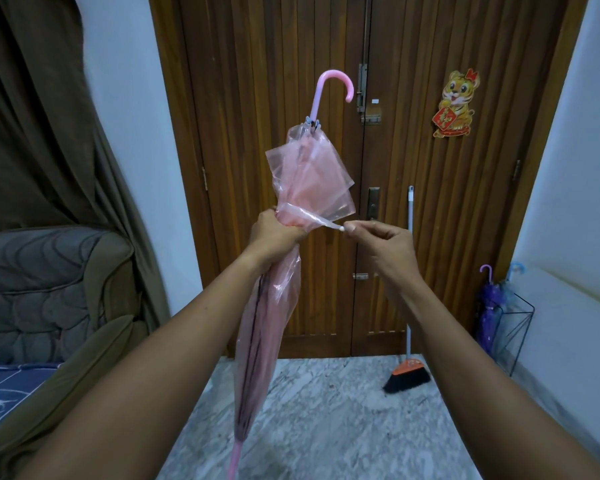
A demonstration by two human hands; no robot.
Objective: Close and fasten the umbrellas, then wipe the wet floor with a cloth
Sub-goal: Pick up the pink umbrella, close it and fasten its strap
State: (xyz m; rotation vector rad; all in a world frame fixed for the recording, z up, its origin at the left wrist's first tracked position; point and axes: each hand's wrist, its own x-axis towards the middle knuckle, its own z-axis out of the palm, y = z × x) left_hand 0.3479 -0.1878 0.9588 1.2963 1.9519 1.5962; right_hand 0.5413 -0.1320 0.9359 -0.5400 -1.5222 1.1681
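Note:
A pink see-through umbrella stands folded in front of me, hooked handle up and tip down near the frame's bottom. My left hand grips the bunched canopy around its middle. My right hand pinches the end of the umbrella's fastening strap, pulled out to the right of the canopy. The upper canopy folds hang loose. A purple umbrella and a blue umbrella stand closed in a black wire rack at the right wall. No cloth is in view.
A wooden double door fills the back. A broom with an orange head leans against it. The marble floor lies below. A grey armchair and a brown curtain are at the left.

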